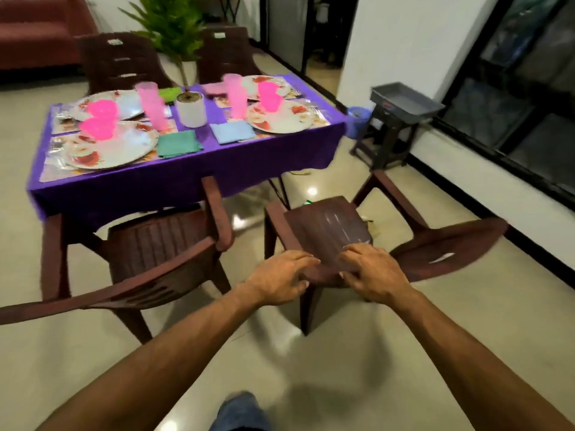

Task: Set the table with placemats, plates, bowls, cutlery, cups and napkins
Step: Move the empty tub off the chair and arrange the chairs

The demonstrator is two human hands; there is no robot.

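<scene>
A table with a purple cloth [174, 178] stands ahead, at the upper left. On it lie floral plates [124, 150] on placemats, pink bowls [97, 127], tall pink cups [151, 104] and folded napkins, one green [179, 144] and one blue [231, 132]. A white pot [190, 111] stands in the middle of the table. Below and right of the table, a brown plastic chair [326, 228] is tipped towards me. My left hand [280, 279] and my right hand [370, 272] both grip the near edge of its seat, side by side.
A second brown chair [161, 250] stands to the left of the held one, at the table's near side. Two more chairs [121, 63] are at the far side. A dark stool with a grey tray [401, 104] and a blue bucket [357, 119] stand by the right wall.
</scene>
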